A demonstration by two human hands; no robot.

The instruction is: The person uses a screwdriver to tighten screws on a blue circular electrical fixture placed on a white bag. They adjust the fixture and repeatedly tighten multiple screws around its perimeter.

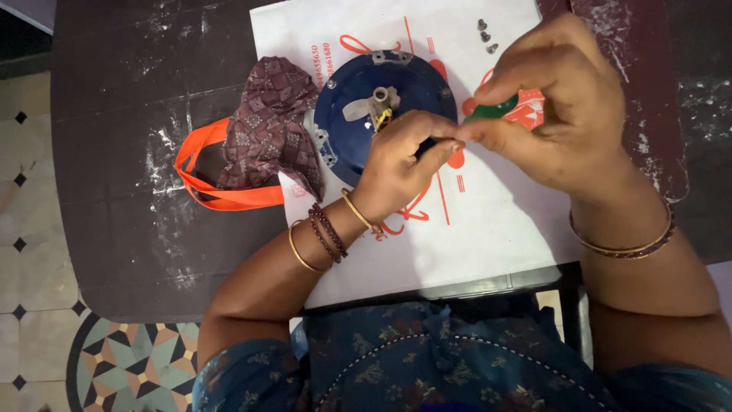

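From the head camera, a round blue disc (381,114) lies on a white bag (473,221) with red marks, near the far edge of the dark table (122,168). The disc looks hard and stiff, like plastic, with a small pale knob in its middle. It looks light, and its rim seems the best place to hold it.

The left hand (396,168) rests on the near side of the disc, fingers pinched around something thin that I cannot make out. The right hand (557,114) is closed on a green-handled tool (492,109), likely a small screwdriver. The two hands meet at the fingertips.

Three tiny screws (486,36) sit at the bag's far edge; they look easy to lose. A soft patterned cloth (271,122) and an orange strap (206,187) lie left of the disc.
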